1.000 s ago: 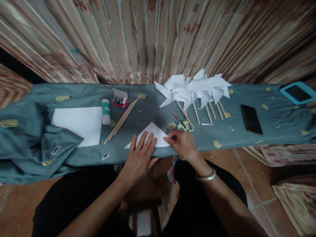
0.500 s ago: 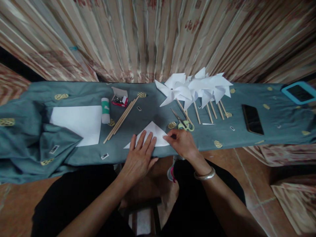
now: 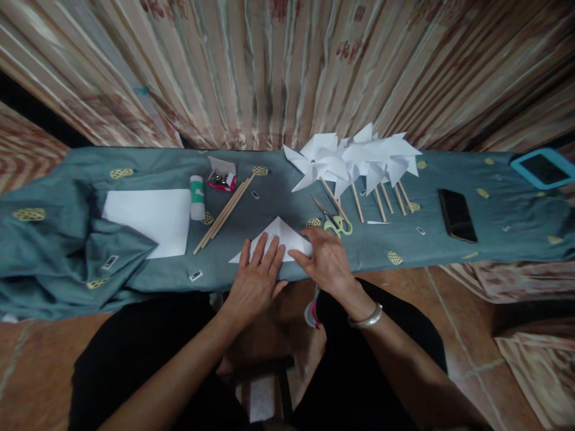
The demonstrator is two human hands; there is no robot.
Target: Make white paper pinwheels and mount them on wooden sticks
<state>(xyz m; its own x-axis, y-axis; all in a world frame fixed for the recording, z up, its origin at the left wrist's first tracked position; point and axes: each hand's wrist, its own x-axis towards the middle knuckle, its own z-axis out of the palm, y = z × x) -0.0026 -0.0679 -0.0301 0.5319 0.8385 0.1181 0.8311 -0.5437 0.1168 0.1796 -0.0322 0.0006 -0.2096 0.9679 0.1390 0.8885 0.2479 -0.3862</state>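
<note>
A sheet of white paper folded into a triangle [image 3: 291, 234] lies at the table's front edge, its peak pointing away from me. My left hand [image 3: 257, 278] presses flat on its left part, fingers spread. At the right corner rests my right hand [image 3: 327, 261], thumb and forefinger apart on the paper; that corner is partly hidden under it. Just beyond this hand lie scissors [image 3: 338, 225] with light green handles. Several white paper pinwheels [image 3: 323, 158] on wooden sticks lie in a row at the back.
On the left are a white paper stack [image 3: 153, 218], a green-labelled glue stick [image 3: 196, 197], an open box of metal pins [image 3: 222, 176] and loose wooden sticks [image 3: 222, 218]. A phone [image 3: 457, 214] and a blue-framed device [image 3: 543, 167] lie right. A curtain [image 3: 269, 72] hangs behind.
My right hand has gone from pinching the folded paper's right corner to lying over it with thumb and forefinger apart. My left hand stays flat on the paper. The view has shifted slightly.
</note>
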